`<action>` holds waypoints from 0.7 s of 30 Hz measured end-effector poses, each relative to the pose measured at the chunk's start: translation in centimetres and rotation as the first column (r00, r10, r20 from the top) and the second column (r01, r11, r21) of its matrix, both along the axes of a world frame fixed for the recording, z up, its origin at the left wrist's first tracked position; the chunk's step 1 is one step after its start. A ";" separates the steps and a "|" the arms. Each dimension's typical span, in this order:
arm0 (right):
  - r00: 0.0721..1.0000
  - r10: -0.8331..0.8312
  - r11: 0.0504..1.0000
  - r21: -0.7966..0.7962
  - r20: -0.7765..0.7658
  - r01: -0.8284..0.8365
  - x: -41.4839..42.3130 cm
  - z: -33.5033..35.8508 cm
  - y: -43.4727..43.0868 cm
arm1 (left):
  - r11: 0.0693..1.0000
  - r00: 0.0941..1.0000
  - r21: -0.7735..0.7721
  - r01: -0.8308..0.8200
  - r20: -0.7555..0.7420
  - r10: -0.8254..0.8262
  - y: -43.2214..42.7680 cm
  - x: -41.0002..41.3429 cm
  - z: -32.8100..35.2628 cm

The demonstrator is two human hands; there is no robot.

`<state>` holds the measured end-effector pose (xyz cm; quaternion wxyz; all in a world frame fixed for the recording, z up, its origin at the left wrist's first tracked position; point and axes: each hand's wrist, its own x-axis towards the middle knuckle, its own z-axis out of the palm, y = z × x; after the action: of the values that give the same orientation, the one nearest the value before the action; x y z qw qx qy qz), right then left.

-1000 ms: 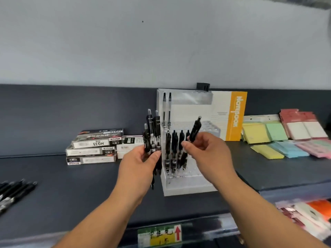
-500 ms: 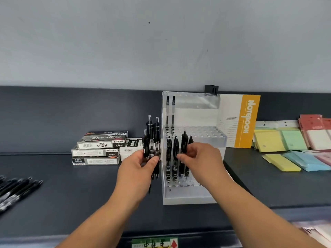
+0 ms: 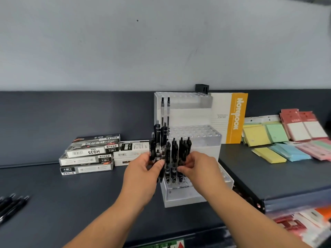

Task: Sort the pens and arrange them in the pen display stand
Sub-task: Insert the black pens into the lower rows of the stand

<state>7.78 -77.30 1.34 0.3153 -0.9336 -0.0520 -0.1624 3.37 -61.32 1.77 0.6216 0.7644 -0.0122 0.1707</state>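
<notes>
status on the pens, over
Left hand grips bunch of black pens beside clear acrylic display stand. Right hand at standing pens in front row, grip unclear. Nothing in the way.

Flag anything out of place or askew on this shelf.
Black pens lie loose at the far left, away from the display stand. The stacked pen boxes sit skewed, edges not lined up. Nothing looks spilled or damaged.

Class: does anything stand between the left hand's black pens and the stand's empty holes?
Standing black pens and the right hand lie between the held black pen bundle and the clear plastic stand's empty front holes.
</notes>
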 end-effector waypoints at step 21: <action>0.990 -0.002 0.928 0.368 0.138 -0.050 -2.6 3.3 -0.1 | 0.991 0.990 0.014 0.131 0.043 -0.132 0.0 -0.5 0.5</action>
<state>5.17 -77.36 4.63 0.4835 -0.8432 -0.0531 -0.2287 2.84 -61.33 2.25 0.6269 0.7614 -0.0770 0.1461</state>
